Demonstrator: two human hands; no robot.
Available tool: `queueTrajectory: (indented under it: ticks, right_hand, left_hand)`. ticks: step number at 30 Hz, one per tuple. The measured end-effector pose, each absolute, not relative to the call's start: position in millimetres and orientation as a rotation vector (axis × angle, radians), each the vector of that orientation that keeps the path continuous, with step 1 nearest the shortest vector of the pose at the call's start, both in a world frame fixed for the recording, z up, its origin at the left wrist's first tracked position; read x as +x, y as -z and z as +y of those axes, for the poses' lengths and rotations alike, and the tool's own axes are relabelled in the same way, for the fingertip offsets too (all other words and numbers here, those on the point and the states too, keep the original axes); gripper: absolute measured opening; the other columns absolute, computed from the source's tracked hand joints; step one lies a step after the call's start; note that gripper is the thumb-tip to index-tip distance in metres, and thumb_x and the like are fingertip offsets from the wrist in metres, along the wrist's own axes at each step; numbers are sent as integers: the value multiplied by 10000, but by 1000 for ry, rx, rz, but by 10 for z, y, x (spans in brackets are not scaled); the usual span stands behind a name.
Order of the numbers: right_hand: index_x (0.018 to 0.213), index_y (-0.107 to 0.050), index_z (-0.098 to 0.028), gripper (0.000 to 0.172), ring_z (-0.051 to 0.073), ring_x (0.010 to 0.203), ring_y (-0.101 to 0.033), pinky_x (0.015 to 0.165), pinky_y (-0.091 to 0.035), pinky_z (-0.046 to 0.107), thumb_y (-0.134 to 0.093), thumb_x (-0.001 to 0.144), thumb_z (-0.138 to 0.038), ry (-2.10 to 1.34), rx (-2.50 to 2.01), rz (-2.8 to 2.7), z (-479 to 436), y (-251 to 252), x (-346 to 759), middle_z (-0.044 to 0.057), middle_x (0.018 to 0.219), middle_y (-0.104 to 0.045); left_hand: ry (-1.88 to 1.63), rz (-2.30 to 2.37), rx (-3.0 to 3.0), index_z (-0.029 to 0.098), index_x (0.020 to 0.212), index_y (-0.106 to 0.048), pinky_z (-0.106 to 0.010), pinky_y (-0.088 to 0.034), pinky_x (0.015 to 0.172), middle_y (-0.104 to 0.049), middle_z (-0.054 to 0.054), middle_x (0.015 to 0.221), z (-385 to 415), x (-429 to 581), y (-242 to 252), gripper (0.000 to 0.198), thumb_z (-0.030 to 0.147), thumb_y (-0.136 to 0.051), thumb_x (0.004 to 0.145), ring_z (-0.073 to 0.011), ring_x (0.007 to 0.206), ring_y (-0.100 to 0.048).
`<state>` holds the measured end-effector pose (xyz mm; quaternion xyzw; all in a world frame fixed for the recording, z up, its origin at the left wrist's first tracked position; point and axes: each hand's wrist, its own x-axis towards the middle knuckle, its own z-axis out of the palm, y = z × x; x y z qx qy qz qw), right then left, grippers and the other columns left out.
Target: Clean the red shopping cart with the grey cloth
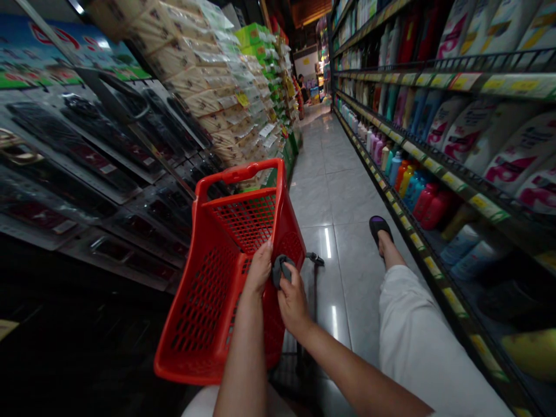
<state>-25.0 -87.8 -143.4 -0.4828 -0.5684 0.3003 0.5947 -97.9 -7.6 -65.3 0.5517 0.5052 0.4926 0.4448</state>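
Note:
A red plastic shopping basket with perforated walls stands tilted in front of me, its open side toward the left. My left hand grips its near right rim, thumb along the edge. Right beside it, my right hand has its fingers curled on a small dark grey piece against the basket's outer side. Whether that piece is a fitting or something loose, I cannot tell. A metal bar with a dark handle slants down to the basket's back corner. A dark caster pokes out to its right.
Shelves of bottles line the right side. Hanging packaged goods fill the left, with stacked wrapped packs behind the basket. A tiled aisle runs ahead to a distant person. My slippered foot rests near the right shelf.

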Motion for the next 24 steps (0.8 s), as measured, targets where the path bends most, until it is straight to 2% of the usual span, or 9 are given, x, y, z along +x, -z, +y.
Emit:
queueTrajectory:
  ticks: [6, 11, 19, 24]
  right_hand:
    - [1125, -698, -220, 556, 210, 1322, -448, 1139, -371, 417, -399, 720, 17, -703, -1189, -1300, -695, 1309, -199, 74, 1390, -489]
    - [1127, -696, -237, 552, 213, 1329, -443, 1129, -382, 426, -404, 731, 14, -720, -1138, -1330, -882, 1376, -210, 68, 1418, -474]
    - [1076, -721, -235, 538, 207, 1306, -461, 1138, -362, 426, -404, 727, 24, -730, -1171, -1266, -628, 1261, -161, 64, 1369, -508]
    - [1107, -706, -236, 564, 212, 1319, -450, 1132, -371, 434, -413, 711, 38, -723, -1094, -1308, -839, 1394, -200, 68, 1399, -489]
  left_hand:
    - [-1198, 1254, 1329, 132, 1123, -697, -434, -389, 1087, -696, -113, 1192, -65, -993, 657, 647, 644, -665, 729, -290, 1200, -583]
    - [-1231, 1241, 1363, 154, 1091, -712, -414, -347, 1122, -697, -94, 1203, -79, -961, 642, 624, 659, -657, 729, -280, 1234, -560]
    - [-1191, 1247, 1315, 147, 1021, -715, -405, -435, 1019, -744, -69, 1019, -87, -955, 631, 583, 651, -651, 737, -261, 1066, -635]
    - [-1231, 1249, 1362, 143, 1091, -712, -390, -355, 1106, -710, -97, 1175, -90, -951, 622, 604, 633, -660, 742, -271, 1233, -558]
